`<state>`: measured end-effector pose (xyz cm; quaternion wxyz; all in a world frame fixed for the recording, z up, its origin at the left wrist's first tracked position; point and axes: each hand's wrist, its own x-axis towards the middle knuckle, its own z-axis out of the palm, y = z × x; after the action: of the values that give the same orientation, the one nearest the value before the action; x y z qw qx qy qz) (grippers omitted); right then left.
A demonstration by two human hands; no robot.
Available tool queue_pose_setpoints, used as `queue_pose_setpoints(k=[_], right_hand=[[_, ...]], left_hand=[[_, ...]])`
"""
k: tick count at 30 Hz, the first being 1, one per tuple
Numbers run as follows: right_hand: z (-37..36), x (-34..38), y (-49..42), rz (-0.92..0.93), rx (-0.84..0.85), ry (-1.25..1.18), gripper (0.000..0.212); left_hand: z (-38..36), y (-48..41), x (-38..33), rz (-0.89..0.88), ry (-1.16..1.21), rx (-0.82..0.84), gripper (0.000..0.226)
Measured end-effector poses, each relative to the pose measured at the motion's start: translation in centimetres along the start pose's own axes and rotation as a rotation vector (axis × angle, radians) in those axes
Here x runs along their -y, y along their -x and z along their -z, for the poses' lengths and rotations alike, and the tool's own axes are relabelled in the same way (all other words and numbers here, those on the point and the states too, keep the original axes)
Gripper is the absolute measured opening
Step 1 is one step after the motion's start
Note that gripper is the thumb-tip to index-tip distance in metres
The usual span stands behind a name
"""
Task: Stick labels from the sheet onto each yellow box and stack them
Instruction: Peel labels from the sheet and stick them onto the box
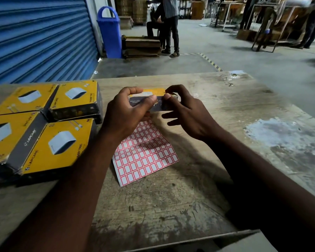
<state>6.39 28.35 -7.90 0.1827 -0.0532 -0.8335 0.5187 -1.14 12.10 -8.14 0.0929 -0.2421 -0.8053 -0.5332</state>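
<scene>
A yellow box (pixel 154 92) with a dark grey side is held above the table's middle, its grey side turned towards me. My left hand (pixel 127 113) grips its left end, thumb pressed on the grey side. My right hand (pixel 187 111) pinches the box's right end between thumb and forefinger, the other fingers spread. Whether a label sits under the fingertips I cannot tell. The label sheet (pixel 144 153), white with red-bordered labels, lies flat on the table just below the hands. Several more yellow boxes (pixel 56 142) sit grouped at the left, some stacked.
The worn wooden table (pixel 225 124) stretches to the right with a pale patch. A cardboard edge (pixel 216 239) shows at the bottom. Beyond the table are a blue shutter (pixel 35 37), a blue bin (pixel 110 31), cardboard stacks and people standing on the floor.
</scene>
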Motion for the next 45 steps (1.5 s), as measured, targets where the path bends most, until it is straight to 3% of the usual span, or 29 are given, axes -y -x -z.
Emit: queue_pose_setpoints(k=[7, 11, 18, 21, 28, 33, 37, 42, 45], right_hand=[[-0.1, 0.0, 0.0, 0.040, -0.100, 0.043, 0.048], [-0.4, -0.4, 0.0, 0.066, -0.161, 0.169, 0.058], [-0.1, -0.3, 0.0, 0.261, -0.147, 0.337, 0.054], [0.1, -0.1, 0.0, 0.247, -0.089, 0.269, 0.053], [-0.7, 0.2, 0.1, 0.062, 0.009, -0.223, 0.036], [-1.3, -0.1, -0.2, 0.027, -0.012, -0.302, 0.039], [-1.4, 0.0, -0.3, 0.014, -0.076, -0.213, 0.050], [-1.0, -0.2, -0.5, 0.003, -0.079, -0.360, 0.027], [-0.8, 0.0, -0.5, 0.003, -0.076, -0.385, 0.016]], left_hand=[[0.5, -0.4, 0.9, -0.176, -0.056, 0.058, 0.044], [0.6, -0.7, 0.9, -0.048, 0.197, 0.170, 0.045], [-0.2, -0.6, 0.4, 0.027, 0.406, 0.127, 0.029], [-0.6, -0.6, 0.7, 0.041, 0.415, 0.117, 0.024], [-0.9, -0.4, 0.5, 0.009, 0.500, 0.105, 0.019], [-1.0, -0.2, 0.1, 0.027, 0.556, 0.172, 0.031], [-1.1, 0.1, -0.4, 0.093, 0.623, 0.215, 0.048], [-1.4, 0.3, -0.8, 0.108, 0.641, 0.201, 0.053], [-1.6, 0.5, -0.3, 0.056, 0.535, 0.193, 0.070]])
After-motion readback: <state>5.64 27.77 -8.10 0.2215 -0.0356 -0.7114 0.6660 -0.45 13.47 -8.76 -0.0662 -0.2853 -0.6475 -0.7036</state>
